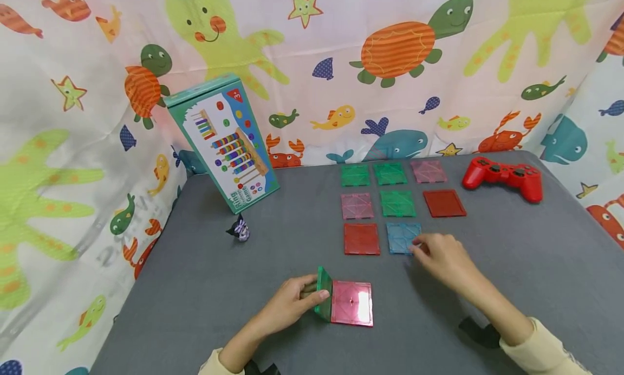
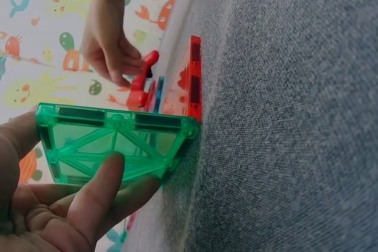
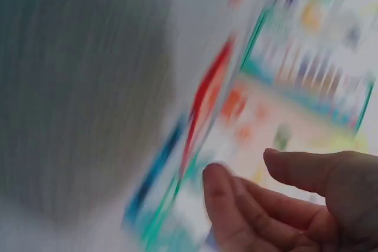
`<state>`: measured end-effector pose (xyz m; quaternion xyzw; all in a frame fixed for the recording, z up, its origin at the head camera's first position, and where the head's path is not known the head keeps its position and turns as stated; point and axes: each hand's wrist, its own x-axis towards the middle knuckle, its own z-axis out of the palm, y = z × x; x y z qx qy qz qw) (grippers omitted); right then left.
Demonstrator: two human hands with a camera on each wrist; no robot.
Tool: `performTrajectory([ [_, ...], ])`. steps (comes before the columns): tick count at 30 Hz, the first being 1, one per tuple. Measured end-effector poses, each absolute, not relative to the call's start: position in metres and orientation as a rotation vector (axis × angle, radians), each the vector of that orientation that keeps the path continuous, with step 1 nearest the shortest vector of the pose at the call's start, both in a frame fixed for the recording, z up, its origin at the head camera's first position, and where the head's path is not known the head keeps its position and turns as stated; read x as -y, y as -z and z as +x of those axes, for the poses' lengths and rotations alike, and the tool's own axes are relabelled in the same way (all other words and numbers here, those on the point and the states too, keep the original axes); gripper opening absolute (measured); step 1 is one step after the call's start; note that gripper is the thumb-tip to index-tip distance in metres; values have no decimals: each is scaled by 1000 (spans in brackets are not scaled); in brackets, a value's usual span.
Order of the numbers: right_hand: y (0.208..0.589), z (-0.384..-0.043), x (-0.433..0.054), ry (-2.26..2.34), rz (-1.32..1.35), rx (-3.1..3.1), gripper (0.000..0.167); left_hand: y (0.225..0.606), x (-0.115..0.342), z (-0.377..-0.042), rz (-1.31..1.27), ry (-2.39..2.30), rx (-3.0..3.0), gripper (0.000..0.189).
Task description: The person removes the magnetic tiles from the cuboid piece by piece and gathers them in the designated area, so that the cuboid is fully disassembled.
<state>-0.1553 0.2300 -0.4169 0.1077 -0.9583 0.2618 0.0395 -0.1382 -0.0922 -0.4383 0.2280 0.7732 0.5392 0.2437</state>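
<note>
My left hand (image 1: 294, 301) pinches a see-through green square magnetic tile (image 2: 115, 140) between thumb and fingers. That tile stands on edge, tilted, along the left side of a pink tile (image 1: 351, 303) lying flat on the grey table. My right hand (image 1: 447, 258) is over the table, its fingertips overlapping the right edge of a blue tile (image 1: 402, 238) in the head view. In the right wrist view, the thumb (image 3: 307, 169) and fingers of that hand are loosely bent and apart, with nothing between them.
Several flat tiles lie in rows beyond my hands, among them a red tile (image 1: 361, 239) and a green tile (image 1: 397, 203). A red game controller (image 1: 502, 176) lies back right. A toy box (image 1: 224, 144) leans at the back left, with a small dark-and-purple object (image 1: 239, 229) before it.
</note>
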Motion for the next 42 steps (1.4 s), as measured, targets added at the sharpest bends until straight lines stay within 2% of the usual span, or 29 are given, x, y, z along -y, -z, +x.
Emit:
performTrajectory([
  [3, 420, -130, -202, -744, 454, 2990, 28, 438, 94, -139, 594, -1472, -2118, 41],
  [8, 434, -107, -176, -629, 655, 3078, 43, 438, 98, -138, 541, -1492, -2133, 36],
  [10, 440, -104, -170, -661, 694, 3083, 44, 439, 99, -137, 519, -1517, -2116, 34],
  [13, 444, -102, -165, -770, 717, 3091, 37, 443, 100, -137, 504, -1578, -2069, 32],
  [16, 444, -101, -163, -908, 690, 3098, 35, 446, 102, -137, 502, -1634, -1999, 31],
  [22, 445, -98, -161, -1265, 608, 3036, 60, 451, 110, -134, 465, -1728, -1876, 37],
  [27, 445, -99, -161, -1717, 599, 2865, 71, 456, 115, -136, 430, -1783, -1833, 41],
  [37, 431, -109, -168, -2229, 451, 2397, 70, 445, 119, -152, 250, -2090, -1685, 53],
  [42, 426, -112, -170, -2352, 385, 2256, 70, 438, 111, -158, 4, -2226, -1725, 48],
])
